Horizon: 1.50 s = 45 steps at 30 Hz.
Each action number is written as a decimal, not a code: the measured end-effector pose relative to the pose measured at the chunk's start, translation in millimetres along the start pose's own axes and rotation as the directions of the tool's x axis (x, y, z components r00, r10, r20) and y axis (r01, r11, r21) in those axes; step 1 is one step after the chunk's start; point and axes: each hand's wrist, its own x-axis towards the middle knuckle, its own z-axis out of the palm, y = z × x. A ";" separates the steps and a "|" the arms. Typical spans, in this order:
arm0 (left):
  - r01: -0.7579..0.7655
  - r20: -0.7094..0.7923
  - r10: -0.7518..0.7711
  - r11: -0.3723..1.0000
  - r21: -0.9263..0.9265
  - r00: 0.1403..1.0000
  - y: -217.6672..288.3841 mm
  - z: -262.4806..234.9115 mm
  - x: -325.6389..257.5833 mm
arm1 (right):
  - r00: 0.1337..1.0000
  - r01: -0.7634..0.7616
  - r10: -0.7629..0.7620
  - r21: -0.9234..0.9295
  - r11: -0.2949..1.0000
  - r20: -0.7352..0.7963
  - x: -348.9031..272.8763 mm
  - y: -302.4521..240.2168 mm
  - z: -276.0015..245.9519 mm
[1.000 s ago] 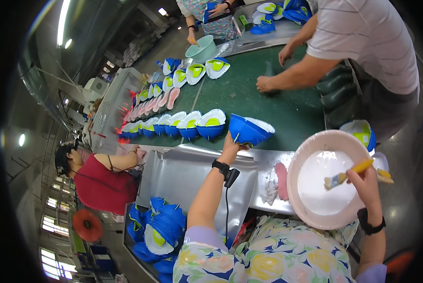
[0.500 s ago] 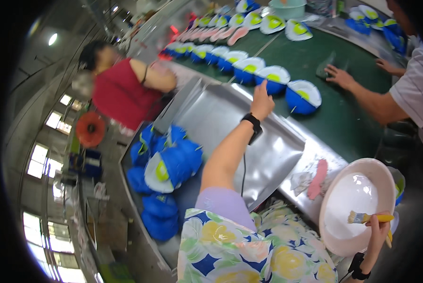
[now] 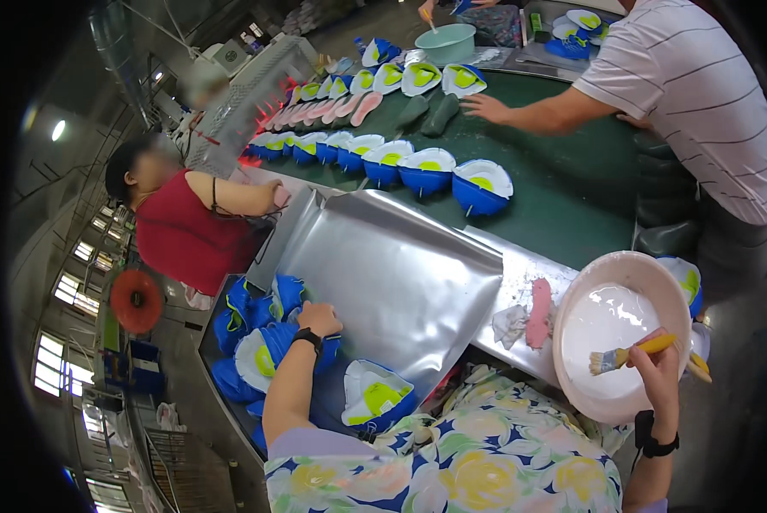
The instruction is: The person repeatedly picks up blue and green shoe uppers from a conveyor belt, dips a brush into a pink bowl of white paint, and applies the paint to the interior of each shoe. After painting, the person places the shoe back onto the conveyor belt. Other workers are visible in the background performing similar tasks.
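Note:
My left hand (image 3: 319, 319) is closed at the edge of a pile of blue shoe uppers (image 3: 328, 355), its fingers curled over one and partly hidden. A single upper (image 3: 375, 398) with a white underside and yellow-green patch lies nearer my lap. In my right hand (image 3: 657, 372) is a paintbrush (image 3: 631, 352) with a yellow handle, gripped above a pale pink basin (image 3: 563, 359) of white liquid. The bristles hang over the liquid; whether they touch it I cannot tell.
A metal tray (image 3: 392, 265) lies before me. Beyond, a green conveyor belt (image 3: 563, 205) carries rows of uppers (image 3: 482, 186), pink insoles (image 3: 366, 109) and dark shoe lasts (image 3: 440, 115). A co-worker in a striped shirt (image 3: 691, 94) reaches over it; another in red (image 3: 187, 231) is at left.
My left hand has drawn back from the row of uppers on the belt to the pile in the tray. The brush stays in my right hand. The co-worker's hand has reached farther across the belt.

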 end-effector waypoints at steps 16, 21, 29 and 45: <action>-0.609 -0.487 0.394 0.659 -0.441 0.779 184.5 12.3 -49.2 | 0.997 0.050 -0.069 -0.445 0.894 -0.026 10.8 12.1 -23.7; -0.716 -0.675 0.593 0.685 0.135 0.440 192.9 -5.0 -61.1 | 0.978 0.062 -0.159 -0.535 0.843 -0.137 55.8 30.1 -29.1; -0.905 -0.531 0.756 0.424 -0.049 0.383 217.6 -61.2 -15.7 | 0.927 0.193 0.083 -0.654 0.731 0.366 59.2 45.4 39.9; 0.286 -0.141 0.983 -0.168 -0.943 0.113 394.9 -162.6 -96.9 | 0.854 0.483 -0.520 -0.356 0.800 -0.010 35.5 -58.3 -61.0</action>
